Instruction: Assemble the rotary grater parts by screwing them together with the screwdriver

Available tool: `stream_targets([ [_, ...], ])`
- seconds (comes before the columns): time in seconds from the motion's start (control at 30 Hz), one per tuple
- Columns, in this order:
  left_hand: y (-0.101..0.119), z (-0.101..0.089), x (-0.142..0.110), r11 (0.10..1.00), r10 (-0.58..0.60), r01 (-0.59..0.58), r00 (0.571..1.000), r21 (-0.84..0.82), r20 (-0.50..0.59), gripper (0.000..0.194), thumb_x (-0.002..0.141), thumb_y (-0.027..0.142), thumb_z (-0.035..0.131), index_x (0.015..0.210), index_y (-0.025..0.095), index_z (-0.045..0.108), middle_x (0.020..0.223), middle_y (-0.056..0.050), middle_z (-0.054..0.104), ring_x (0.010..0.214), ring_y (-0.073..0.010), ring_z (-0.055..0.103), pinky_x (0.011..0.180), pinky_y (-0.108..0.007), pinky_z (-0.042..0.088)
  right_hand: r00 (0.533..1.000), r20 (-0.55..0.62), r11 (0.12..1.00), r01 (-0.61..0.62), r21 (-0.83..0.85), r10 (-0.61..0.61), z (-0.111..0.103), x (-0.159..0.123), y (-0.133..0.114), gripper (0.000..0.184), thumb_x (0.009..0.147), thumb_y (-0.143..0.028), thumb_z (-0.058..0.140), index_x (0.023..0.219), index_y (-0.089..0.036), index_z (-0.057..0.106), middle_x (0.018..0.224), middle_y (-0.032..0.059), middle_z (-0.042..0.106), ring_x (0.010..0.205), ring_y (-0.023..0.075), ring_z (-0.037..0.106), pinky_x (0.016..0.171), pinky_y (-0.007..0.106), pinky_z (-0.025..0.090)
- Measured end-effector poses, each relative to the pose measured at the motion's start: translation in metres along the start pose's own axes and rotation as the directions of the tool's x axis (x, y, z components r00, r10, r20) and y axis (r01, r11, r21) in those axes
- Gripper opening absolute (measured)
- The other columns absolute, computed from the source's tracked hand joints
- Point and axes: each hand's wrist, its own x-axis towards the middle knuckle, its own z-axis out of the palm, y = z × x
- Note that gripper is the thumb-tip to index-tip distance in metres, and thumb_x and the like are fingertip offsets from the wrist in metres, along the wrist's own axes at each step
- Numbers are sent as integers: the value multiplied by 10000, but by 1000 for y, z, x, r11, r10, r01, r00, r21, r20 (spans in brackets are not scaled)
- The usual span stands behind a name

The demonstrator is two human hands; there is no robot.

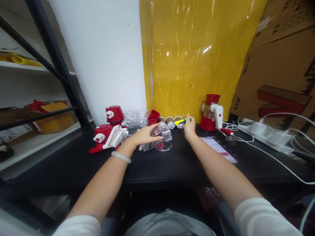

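My left hand is closed around a clear plastic housing, held just above the black table. In my right hand is a yellow-and-green screwdriver, its shaft pointing left toward the housing. Whether its tip touches the housing is too small to tell. Below the housing lies a round clear dish with small red parts in it. Behind my hands stand several metal grater drums with white rims, beside a red plastic part.
Red grater bases and white crank handles lie at the left, near clear housings. An assembled rotary grater stands at the right. A phone lies beside my right forearm; a power strip with cables is farther right.
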Motion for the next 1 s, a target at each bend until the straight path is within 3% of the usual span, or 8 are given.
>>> stream_targets([
  [0.2, 1, -1, -1, 1000, 6, -6, 1000, -6, -3, 885, 742, 612, 665, 1482, 208, 397, 1063, -102, 702, 968, -280, 657, 827, -362, 475, 999, -16, 999, -28, 23, 28, 2, 0, -1, 497, 766, -703, 544, 832, -222, 433, 551, -92, 441, 423, 90, 476, 433, 224, 399],
  [0.37, 2, -1, -1, 1000, 2, -2, 1000, 0, 3, 892, 746, 628, 655, 1486, 207, 389, 1083, -99, 702, 965, -275, 657, 828, -358, 474, 1000, -1, 1000, -27, -13, 27, 0, -1, -4, 460, 798, -665, 529, 808, -207, 486, 552, -77, 453, 437, 93, 479, 439, 226, 392],
  [1.0, 2, -1, -1, 1000, 5, -5, 1000, 20, 0, 879, 745, 640, 646, 1475, 212, 408, 1128, -110, 688, 987, -282, 650, 843, -373, 474, 997, 20, 996, -74, 53, 73, -1, 2, -3, 329, 855, -413, 436, 996, -162, 595, 629, -48, 531, 425, 88, 502, 447, 221, 391],
])
